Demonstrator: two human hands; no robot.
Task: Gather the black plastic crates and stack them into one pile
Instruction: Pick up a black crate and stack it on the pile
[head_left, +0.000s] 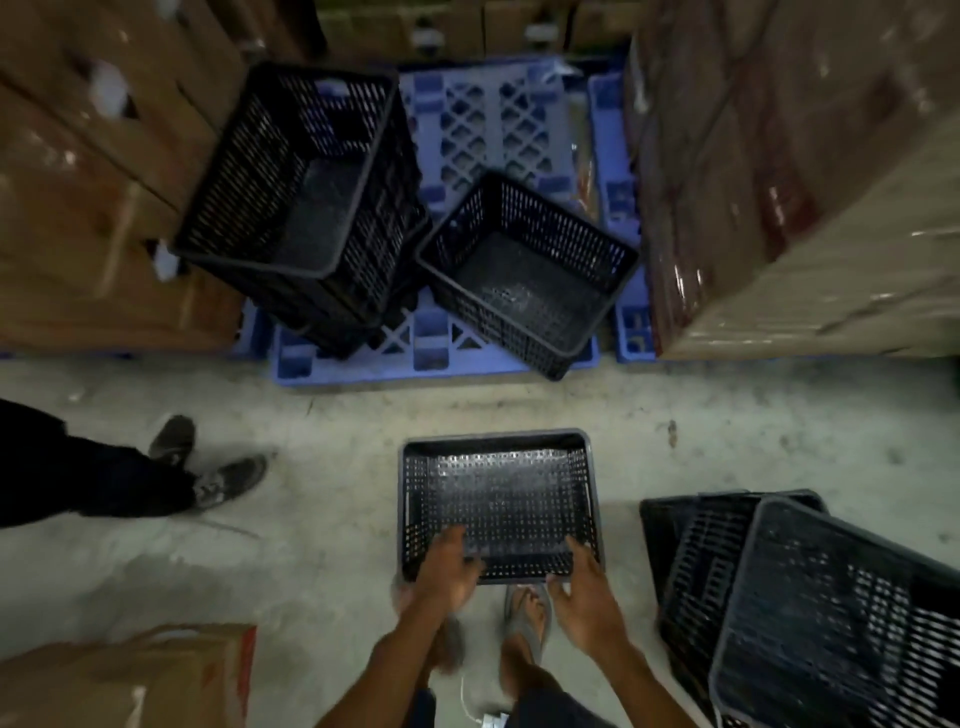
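Note:
A black perforated crate (498, 499) sits upright on the concrete floor in front of me. My left hand (447, 569) lies over its near rim with fingers apart and is blurred. My right hand (587, 597) is spread open at the near right corner, fingertips touching the rim. A tall pile of nested black crates (296, 197) stands on the left of a blue pallet (431, 364). A single crate (524, 270) leans against that pile. At the lower right, a tilted crate (831, 623) rests against another tilted crate (696, 566).
Stacked cardboard boxes (93, 182) wall the left, and wrapped cartons (805, 182) wall the right. Another person's legs and shoes (208, 483) stand on the floor at left. A cardboard box (130, 680) sits at lower left. My sandalled feet (524, 629) are just behind the crate.

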